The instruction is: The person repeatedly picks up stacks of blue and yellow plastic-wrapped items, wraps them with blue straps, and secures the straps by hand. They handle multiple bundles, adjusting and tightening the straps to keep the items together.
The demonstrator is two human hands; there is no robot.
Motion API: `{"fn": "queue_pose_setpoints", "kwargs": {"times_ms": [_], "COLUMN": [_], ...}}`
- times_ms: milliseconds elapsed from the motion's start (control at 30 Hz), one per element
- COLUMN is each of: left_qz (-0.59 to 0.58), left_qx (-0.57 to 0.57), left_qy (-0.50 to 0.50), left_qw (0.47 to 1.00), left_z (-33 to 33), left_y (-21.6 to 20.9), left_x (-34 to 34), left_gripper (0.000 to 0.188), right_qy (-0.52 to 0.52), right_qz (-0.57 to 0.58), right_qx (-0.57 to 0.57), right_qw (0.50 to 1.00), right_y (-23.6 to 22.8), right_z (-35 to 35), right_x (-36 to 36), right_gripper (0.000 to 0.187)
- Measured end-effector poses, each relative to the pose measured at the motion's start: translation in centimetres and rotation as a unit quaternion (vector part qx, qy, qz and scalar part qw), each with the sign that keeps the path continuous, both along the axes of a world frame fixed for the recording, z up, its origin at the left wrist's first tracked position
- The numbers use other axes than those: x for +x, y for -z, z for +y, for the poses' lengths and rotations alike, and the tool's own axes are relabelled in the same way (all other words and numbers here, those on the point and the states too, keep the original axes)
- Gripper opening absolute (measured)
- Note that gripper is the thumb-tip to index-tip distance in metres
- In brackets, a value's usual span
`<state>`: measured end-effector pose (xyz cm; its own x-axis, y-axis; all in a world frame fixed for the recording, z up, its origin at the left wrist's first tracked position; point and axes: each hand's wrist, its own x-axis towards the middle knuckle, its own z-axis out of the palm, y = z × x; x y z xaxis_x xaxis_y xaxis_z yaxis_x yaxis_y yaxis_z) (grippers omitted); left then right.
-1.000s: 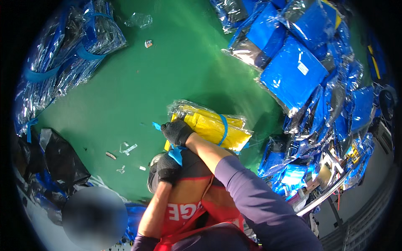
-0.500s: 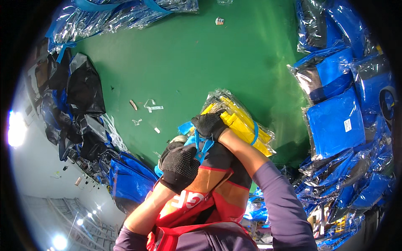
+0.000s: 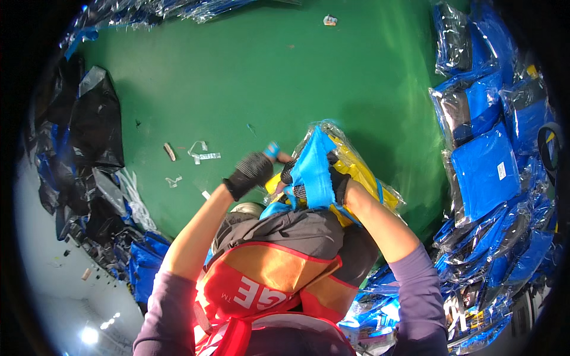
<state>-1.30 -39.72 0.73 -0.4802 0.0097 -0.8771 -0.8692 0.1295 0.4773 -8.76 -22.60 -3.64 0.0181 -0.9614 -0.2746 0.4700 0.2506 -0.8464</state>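
My right hand point(image 3: 339, 185), in a black dotted glove, is closed around a wide blue fabric strap point(image 3: 314, 172), which stands up over its fingers and partly hides them. Beneath it lies a bundle of folded yellow bags point(image 3: 355, 159) in clear plastic, with a thin blue band across its right part. Just left of the bundle is my left hand point(image 3: 252, 172), gloved the same way, its fingers drawn together. A small blue bit shows at those fingertips; whether it is strap or finger wrapping I cannot tell. More blue fabric hangs down toward my lap.
Plastic-wrapped blue bags point(image 3: 488, 178) are piled along the right side. Black bags point(image 3: 95, 127) lie along the left, and wrapped blue bundles point(image 3: 172, 8) at the far edge. Scraps of paper and tape point(image 3: 205, 155) litter the green floor point(image 3: 237, 77). A red and orange apron point(image 3: 261, 279) covers my front.
My left hand has moved up and away from my lap, and the hands are farther apart. The blue strap now stands spread above my right hand. The view has shifted a little.
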Motion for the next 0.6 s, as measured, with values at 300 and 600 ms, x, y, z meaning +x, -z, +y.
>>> {"fn": "queue_pose_setpoints", "kwargs": {"times_ms": [300, 600], "left_qz": [0.062, 0.389], "left_qx": [0.133, -0.104], "left_qy": [-0.125, -0.089], "left_qw": [0.981, 0.911], "left_z": [1.3, 2.5], "left_y": [4.8, 6.8], "left_x": [5.3, 5.5], "left_gripper": [0.065, 0.027], "right_qy": [0.093, 0.030], "right_qz": [0.675, 0.656], "right_qx": [0.046, -0.018], "right_qw": [0.730, 0.754], "right_y": [-1.1, -3.6], "right_z": [1.6, 1.1], "right_x": [3.4, 2.1], "right_gripper": [0.018, 0.015]}}
